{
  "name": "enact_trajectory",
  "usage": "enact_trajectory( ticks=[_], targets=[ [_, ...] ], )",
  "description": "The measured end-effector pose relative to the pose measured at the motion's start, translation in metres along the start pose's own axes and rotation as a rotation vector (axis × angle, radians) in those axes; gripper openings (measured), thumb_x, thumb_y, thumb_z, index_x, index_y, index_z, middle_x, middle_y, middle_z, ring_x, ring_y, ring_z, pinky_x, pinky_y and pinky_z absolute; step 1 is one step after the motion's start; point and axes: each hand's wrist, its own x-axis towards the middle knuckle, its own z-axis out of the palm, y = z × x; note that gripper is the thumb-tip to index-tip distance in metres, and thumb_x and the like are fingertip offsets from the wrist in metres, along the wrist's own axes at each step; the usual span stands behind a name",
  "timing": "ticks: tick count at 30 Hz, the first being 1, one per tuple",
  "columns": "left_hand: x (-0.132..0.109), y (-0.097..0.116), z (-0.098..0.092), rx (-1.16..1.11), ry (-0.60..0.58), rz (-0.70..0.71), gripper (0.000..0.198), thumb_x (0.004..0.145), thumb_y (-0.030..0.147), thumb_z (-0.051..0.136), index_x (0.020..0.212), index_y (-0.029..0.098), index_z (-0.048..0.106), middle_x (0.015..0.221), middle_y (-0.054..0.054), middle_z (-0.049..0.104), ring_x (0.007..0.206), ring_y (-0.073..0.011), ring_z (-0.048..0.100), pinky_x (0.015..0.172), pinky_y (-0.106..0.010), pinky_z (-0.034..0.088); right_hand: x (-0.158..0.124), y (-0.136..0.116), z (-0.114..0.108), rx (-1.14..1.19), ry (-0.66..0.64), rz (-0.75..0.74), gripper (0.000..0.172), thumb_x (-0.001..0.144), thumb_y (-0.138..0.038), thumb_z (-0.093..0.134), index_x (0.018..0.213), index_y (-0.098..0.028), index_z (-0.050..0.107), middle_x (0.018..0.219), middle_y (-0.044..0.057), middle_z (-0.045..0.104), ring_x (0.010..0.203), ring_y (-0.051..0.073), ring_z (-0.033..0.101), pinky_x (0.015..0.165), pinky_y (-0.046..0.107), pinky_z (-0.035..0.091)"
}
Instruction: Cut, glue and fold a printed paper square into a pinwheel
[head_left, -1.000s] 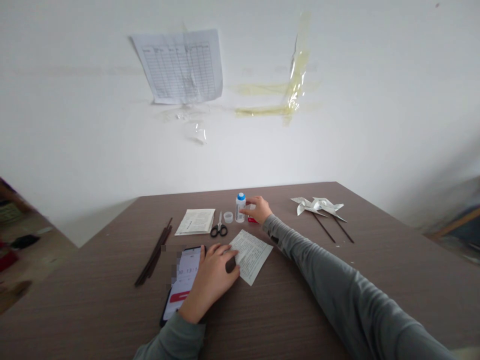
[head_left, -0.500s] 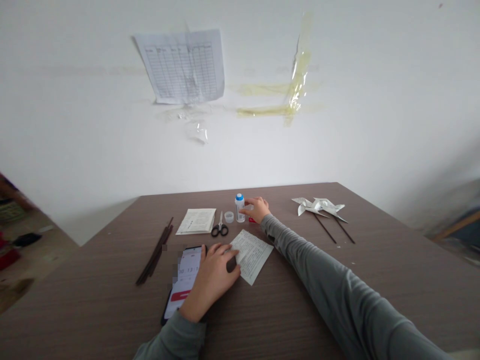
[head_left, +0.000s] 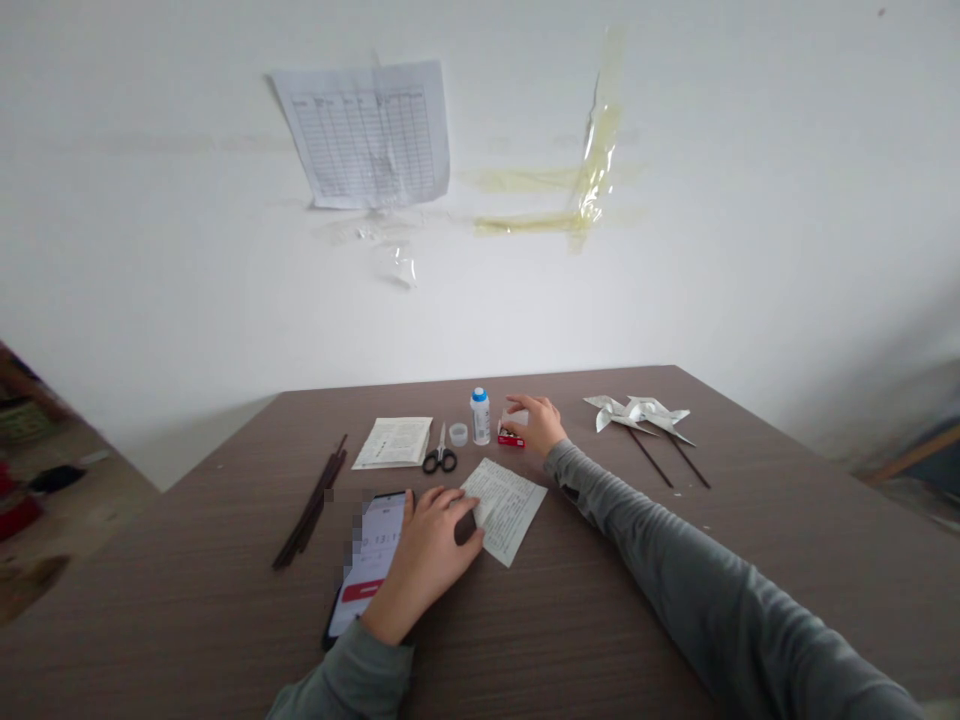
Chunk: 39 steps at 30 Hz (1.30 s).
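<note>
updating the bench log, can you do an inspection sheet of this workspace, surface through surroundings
Surface: brown table, wood-grained; a few pale specks at right.
Job's things: square paper; blue-capped bottle, upright; red box; scissors; paper stack; small clear cup or cap; dark sticks; two pinwheels.
Clutter: phone, partly hidden by the left hand.
Hands: left hand, fingers spread, at the square paper; right hand at the red box, grip unclear.
Cables: nothing seen.
Surroundings: white wall with printed sheet and tape.

A plain room, home or office unclear: beyond the right grip (head_left: 537,424), a wood-grain bench (head_left: 555,625) meets a white wall (head_left: 225,270) bearing a printed sheet (head_left: 367,135).
</note>
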Motion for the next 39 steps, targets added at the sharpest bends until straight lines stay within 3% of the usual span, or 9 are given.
enact_trajectory(
  ticks=[7, 13, 18, 27, 30, 36, 39],
  targets=[
    [-0.003, 0.006, 0.002, -0.02, 0.001, 0.01, 0.045, 0.111, 0.021, 0.086, 0.154, 0.032, 0.096, 0.17, -0.017, 0.09, 0.172, -0.0478, 0.075, 0.157, -0.091, 0.036, -0.044, 0.012, -0.022, 0.063, -0.058, -0.133, 0.047, 0.092, -0.011, 0.093, 0.134, -0.031, 0.097, 0.126, 0.006, 0.099, 0.135, 0.039, 0.088, 0.133, 0.064, 0.065],
    [-0.005, 0.009, 0.011, -0.043, 0.062, 0.026, 0.042, 0.108, 0.021, 0.089, 0.148, 0.031, 0.097, 0.164, -0.017, 0.093, 0.167, -0.0525, 0.076, 0.154, -0.093, 0.039, -0.093, 0.016, -0.037, 0.085, -0.309, -0.291, 0.024, 0.092, -0.02, 0.099, 0.109, -0.038, 0.101, 0.121, 0.005, 0.099, 0.126, 0.041, 0.091, 0.128, 0.06, 0.068],
    [-0.006, 0.013, 0.01, -0.026, 0.063, 0.009, 0.041, 0.109, 0.021, 0.088, 0.148, 0.034, 0.096, 0.164, -0.015, 0.092, 0.168, -0.0498, 0.076, 0.155, -0.089, 0.04, -0.119, 0.011, -0.047, 0.029, -0.444, -0.345, 0.021, 0.098, -0.032, 0.101, 0.114, -0.045, 0.103, 0.125, 0.004, 0.1, 0.126, 0.042, 0.091, 0.128, 0.061, 0.067],
    [-0.007, 0.025, -0.005, -0.013, 0.004, -0.003, 0.045, 0.113, 0.018, 0.084, 0.155, 0.03, 0.095, 0.169, -0.016, 0.091, 0.171, -0.0495, 0.076, 0.156, -0.088, 0.04, -0.126, 0.01, -0.043, -0.176, -0.494, -0.414, 0.037, 0.09, -0.048, 0.117, 0.123, -0.036, 0.104, 0.128, 0.012, 0.098, 0.124, 0.042, 0.091, 0.124, 0.062, 0.068],
    [-0.007, 0.029, -0.008, -0.016, -0.014, -0.013, 0.045, 0.112, 0.019, 0.084, 0.156, 0.029, 0.094, 0.17, -0.016, 0.091, 0.172, -0.0494, 0.076, 0.157, -0.088, 0.038, -0.126, 0.009, -0.042, -0.167, -0.487, -0.413, 0.041, 0.087, -0.052, 0.119, 0.123, -0.04, 0.104, 0.127, 0.01, 0.097, 0.124, 0.043, 0.089, 0.126, 0.063, 0.066],
    [-0.006, 0.023, -0.001, -0.019, 0.002, -0.007, 0.046, 0.108, 0.022, 0.087, 0.153, 0.031, 0.095, 0.169, -0.017, 0.091, 0.17, -0.0516, 0.076, 0.156, -0.088, 0.04, -0.127, 0.008, -0.042, -0.138, -0.485, -0.352, 0.037, 0.086, -0.047, 0.118, 0.12, -0.045, 0.104, 0.129, 0.007, 0.096, 0.128, 0.045, 0.087, 0.134, 0.068, 0.061],
    [-0.006, 0.019, 0.005, -0.02, 0.052, 0.015, 0.045, 0.105, 0.022, 0.088, 0.149, 0.032, 0.096, 0.166, -0.015, 0.092, 0.167, -0.0516, 0.079, 0.155, -0.083, 0.045, -0.126, 0.01, -0.039, -0.127, -0.472, -0.344, 0.036, 0.084, -0.043, 0.117, 0.117, -0.044, 0.103, 0.128, 0.007, 0.097, 0.129, 0.045, 0.088, 0.136, 0.068, 0.06]
  ],
)
